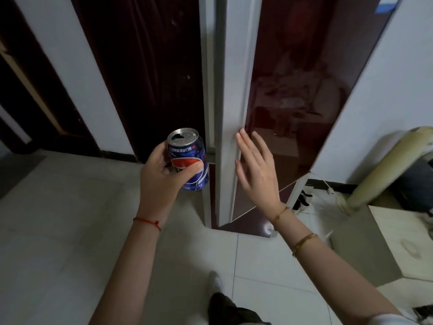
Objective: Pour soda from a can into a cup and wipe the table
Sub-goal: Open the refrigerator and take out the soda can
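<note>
- The left hand [161, 170] holds a blue soda can [188, 160] upright, fingers and thumb wrapped round its lower body, just left of the fridge door [281, 95].
- Keeping the can upright makes sense: its top already shows an open mouth, so any tilt would probably spill soda on the floor [58, 219].
- The right hand [255, 170] is spread flat with straight fingers, holding nothing, its fingertips [241, 134] at the white edge of the fridge door; whether they press on it cannot be told. My guess is that it is swinging the door, most likely shut, since the can is already in hand.
- The can carries a red, white and blue globe that looks like the Pepsi logo, with a band of white Chinese characters under the rim; these are too blurred to read surely.
- The fridge door's dark red glossy face bears no writing that I can see.
- No cup and no desk are in view, so pouring and wiping are both not yet begun.
- Right of the fridge door stands a pale box [386, 242], near a leaning beige tube [384, 167].
</note>
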The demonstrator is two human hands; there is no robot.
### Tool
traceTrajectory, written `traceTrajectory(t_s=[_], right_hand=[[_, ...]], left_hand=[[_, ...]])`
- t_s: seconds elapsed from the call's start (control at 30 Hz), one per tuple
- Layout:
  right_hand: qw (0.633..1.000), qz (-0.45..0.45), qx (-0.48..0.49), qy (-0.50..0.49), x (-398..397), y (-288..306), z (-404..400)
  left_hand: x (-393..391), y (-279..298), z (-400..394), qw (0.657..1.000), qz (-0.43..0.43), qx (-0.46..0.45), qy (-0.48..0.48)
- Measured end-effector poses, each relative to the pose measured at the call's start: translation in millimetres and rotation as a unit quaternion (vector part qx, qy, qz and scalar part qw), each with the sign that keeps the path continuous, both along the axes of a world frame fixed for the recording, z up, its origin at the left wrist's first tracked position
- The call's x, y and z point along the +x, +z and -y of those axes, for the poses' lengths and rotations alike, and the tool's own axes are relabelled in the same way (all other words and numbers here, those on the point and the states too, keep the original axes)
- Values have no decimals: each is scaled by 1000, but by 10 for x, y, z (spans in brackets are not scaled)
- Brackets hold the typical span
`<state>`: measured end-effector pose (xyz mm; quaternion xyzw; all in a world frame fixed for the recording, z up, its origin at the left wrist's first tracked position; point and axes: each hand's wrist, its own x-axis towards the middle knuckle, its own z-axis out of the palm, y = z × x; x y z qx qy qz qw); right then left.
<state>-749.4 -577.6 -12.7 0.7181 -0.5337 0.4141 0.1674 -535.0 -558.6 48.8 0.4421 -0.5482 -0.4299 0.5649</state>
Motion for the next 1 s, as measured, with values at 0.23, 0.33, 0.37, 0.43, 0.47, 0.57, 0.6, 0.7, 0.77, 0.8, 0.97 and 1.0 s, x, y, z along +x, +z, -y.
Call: traceTrajectory(t_s=[0.23,0.33,0.37,0.43,0.47,0.57,0.6,0.7,0.77,0.8,0.97,1.0], right_hand=[[998,43,25,44,139,-74,839],[996,61,36,55,215,-81,1186],[995,67,38,59,235,-82,1301],[994,80,44,65,258,-86,1518],[993,85,48,70,264,-86,1627],[990,95,55,86,260,-97,1944],[990,97,56,90,254,-98,2048],[988,105,65,89,226,-96,2332],[988,105,71,83,205,-95,2506],[988,106,74,79,194,-97,2589],[989,105,87,63,142,-90,2961],[989,104,89,58,139,-83,3024]], left_hand=[[128,-36,675,1000,0,4,30],[135,-17,992,999,0,5,47],[134,-14,1100,999,2,5,53],[129,-15,1308,998,11,7,60],[128,-19,1413,998,16,6,62],[111,-28,1704,998,28,6,64],[104,-38,1802,997,31,6,63],[81,-80,2086,997,49,16,60],[60,-110,2262,997,50,20,58],[49,-125,2342,997,48,21,57],[5,-173,2656,998,41,34,45],[-3,-181,2709,998,39,36,42]])
